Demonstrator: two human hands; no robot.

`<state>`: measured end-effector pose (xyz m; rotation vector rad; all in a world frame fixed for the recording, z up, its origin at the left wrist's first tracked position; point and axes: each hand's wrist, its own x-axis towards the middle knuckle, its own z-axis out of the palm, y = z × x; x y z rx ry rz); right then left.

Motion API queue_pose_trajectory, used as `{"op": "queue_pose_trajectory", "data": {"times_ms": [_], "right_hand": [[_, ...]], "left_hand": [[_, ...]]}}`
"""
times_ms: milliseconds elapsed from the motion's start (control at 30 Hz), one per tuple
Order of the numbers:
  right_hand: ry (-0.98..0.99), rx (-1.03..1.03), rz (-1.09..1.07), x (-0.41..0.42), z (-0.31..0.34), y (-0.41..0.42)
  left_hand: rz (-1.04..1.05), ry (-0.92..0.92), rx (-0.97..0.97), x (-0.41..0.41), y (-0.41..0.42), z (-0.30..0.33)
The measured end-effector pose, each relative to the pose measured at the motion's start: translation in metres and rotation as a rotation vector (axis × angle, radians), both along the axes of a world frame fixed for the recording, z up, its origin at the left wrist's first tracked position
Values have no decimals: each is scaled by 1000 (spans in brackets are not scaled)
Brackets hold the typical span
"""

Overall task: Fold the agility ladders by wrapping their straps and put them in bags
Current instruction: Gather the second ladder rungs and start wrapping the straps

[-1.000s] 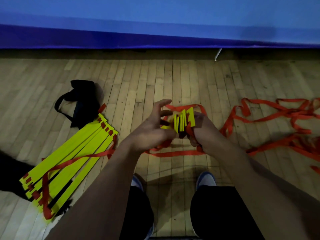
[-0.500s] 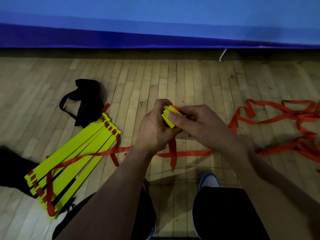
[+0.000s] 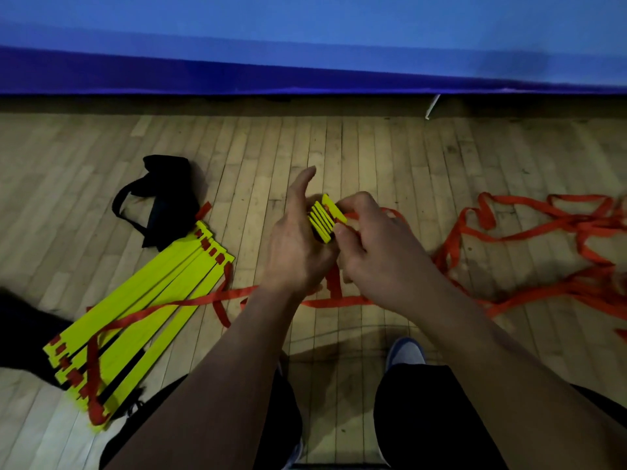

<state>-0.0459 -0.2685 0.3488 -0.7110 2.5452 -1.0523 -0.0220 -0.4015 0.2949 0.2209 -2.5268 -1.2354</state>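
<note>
Done: rungs [image 3: 324,219] stacked; left hand [image 3: 298,245] cradles, right hand [image 3: 376,252] pinches them
Left: straps [image 3: 529,228] unwrapped; bag [image 3: 166,198] unfilled

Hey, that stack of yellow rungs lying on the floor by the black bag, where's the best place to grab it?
Probably across the middle of the fanned stack of rungs, coming from above with fingers wrapping both long edges. The flat slats splay apart toward the near end, so a mid-span grip would squeeze them together; the orange strap crosses there and could be pinned too.

Yellow rungs [image 3: 323,219] stacked edge-up between my fingers; orange straps [image 3: 529,232] sprawl rightward; second ladder [image 3: 135,320] fanned beside black bag [image 3: 169,198].
</note>
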Motion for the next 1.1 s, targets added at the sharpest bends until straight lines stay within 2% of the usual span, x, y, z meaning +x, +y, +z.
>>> {"op": "queue_pose_trajectory", "data": {"times_ms": [100, 200, 300, 433, 533, 600, 767, 867, 933, 1033, 1100], "right_hand": [[128, 23, -41, -3, -6, 3], [152, 31, -39, -10, -7, 5], [146, 122, 50, -10, -7, 0], [-50, 74, 58, -5, -5, -3], [79, 87, -61, -7, -1, -1], [168, 124, -36, 2, 3, -7], [228, 135, 76, 17, 1, -15], [260, 128, 97, 19, -2, -12], [278, 123, 88, 18, -7, -11], [132, 37, 3, 3, -16, -6], [57, -60, -51, -9, -20, 0]], "left_hand": [[-99, 136, -29, 1, -1, 0], [-118, 231, -151, 0, -3, -4], [-58, 178, -131, 0, -3, -3], [-2, 107, -114, 2, -4, -3], [77, 98, -107, 1, -4, 1], [108, 76, -110, 1, -2, 3], [118, 74, -105, 3, -1, 1], [98, 43, -43, 5, -3, 2], [132, 60, 63, 2, -10, 5], [200, 86, 219, 0, -20, 6], [113, 68, 237, 1, -23, 7]]}}
